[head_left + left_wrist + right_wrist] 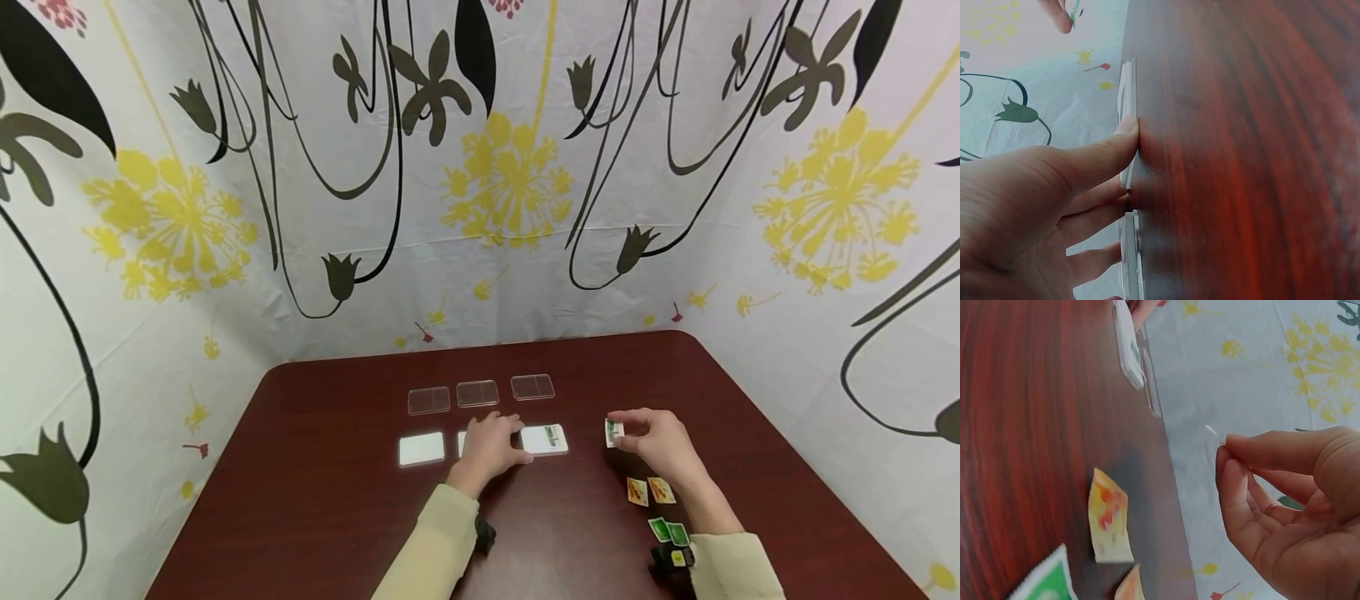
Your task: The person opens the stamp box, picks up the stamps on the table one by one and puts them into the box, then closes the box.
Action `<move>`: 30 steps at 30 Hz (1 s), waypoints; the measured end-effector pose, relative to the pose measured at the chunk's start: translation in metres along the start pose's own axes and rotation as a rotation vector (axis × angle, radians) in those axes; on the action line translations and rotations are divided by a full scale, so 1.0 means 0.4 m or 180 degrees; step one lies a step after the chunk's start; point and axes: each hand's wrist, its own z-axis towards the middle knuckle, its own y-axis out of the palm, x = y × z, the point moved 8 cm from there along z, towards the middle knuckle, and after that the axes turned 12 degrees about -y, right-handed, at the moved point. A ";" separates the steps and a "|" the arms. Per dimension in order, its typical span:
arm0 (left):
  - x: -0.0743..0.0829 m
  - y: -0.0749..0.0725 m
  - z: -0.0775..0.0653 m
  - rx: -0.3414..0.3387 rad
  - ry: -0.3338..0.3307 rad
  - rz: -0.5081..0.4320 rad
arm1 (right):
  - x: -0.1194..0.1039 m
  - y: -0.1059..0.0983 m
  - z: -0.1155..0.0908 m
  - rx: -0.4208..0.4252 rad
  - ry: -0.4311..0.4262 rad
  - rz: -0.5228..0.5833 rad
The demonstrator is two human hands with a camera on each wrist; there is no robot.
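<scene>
While left fingers (pixel 512 422) grip white case (pixel 535 440) containing stamp (pixel 554 437), right fingers (pixel 636 417) pinch another stamp (pixel 611 432).

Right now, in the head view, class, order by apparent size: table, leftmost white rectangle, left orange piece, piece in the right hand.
1. Table
2. Leftmost white rectangle
3. Unsure: left orange piece and held piece look alike in size; the right hand covers part of the held piece.

Table (pixel 315 500) is glossy wood, lids (pixel 477 393) near its far edge are clear shiny plastic, slips (pixel 637 492) toward the right edge look papery, backdrop (pixel 480 300) wrinkly cloth.
</scene>
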 end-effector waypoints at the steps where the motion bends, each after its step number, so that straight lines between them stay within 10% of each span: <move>1: -0.001 0.001 0.000 -0.0002 -0.0005 -0.0004 | -0.003 0.006 0.002 0.0000 -0.0009 0.0018; 30: -0.006 -0.006 -0.001 -0.0039 -0.0042 -0.0084 | -0.111 0.151 0.084 -0.0119 -0.0387 -0.0020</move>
